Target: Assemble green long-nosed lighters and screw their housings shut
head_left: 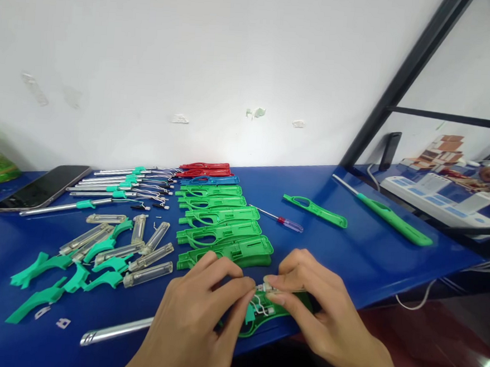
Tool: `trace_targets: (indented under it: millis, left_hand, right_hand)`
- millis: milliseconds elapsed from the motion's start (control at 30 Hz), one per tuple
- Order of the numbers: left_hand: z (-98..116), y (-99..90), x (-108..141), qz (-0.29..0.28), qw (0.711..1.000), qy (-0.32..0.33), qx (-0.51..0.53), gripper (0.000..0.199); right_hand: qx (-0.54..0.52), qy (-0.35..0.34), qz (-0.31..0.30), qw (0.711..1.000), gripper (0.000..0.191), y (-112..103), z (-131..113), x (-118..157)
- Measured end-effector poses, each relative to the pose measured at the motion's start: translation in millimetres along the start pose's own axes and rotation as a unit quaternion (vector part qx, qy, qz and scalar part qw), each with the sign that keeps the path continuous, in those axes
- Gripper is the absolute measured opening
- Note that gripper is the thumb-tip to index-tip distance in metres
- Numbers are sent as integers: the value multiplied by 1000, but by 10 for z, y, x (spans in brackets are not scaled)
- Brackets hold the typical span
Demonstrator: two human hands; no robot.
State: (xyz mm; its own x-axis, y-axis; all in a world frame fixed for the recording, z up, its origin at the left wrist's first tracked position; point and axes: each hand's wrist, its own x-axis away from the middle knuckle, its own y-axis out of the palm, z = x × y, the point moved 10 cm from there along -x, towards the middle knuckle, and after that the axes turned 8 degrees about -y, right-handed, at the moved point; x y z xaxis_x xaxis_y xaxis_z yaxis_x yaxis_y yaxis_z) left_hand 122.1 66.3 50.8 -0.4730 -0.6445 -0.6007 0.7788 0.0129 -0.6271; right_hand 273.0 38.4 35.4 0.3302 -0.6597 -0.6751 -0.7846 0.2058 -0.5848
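Near the table's front edge lies an open green lighter casing [245, 330] with white wires and a teal part inside. A silver metal tube [117, 331] sticks out to its left, under my left hand [205, 309]. The thumb and forefinger of my left hand are pinched together over the casing, at a small pale part. My right hand [324, 312] pinches a clear piece [267, 287] at the casing's upper edge, its fingertips close to those of my left hand. Green casing halves [227, 249] stand in a row just behind my hands.
Clear tanks [148, 274], teal triggers [38, 297] and metal tubes [50, 208] lie left, beside a phone [43, 187]. A screwdriver [284, 222], a green half shell [316, 211] and an assembled lighter [393, 219] lie right. Beyond the black frame [392, 87], another person's hand shows.
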Motion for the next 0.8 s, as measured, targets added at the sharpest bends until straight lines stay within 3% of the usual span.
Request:
trace_targets:
  millis: [600, 800]
  left_hand:
    - [64, -32, -16, 30, 999, 13, 11, 21]
    - [25, 2, -16, -4, 1000, -1, -3, 19]
  right_hand:
    - [-21, 1, -6, 1000, 6, 7, 9, 3]
    - [-27, 20, 4, 999, 10, -26, 30, 10]
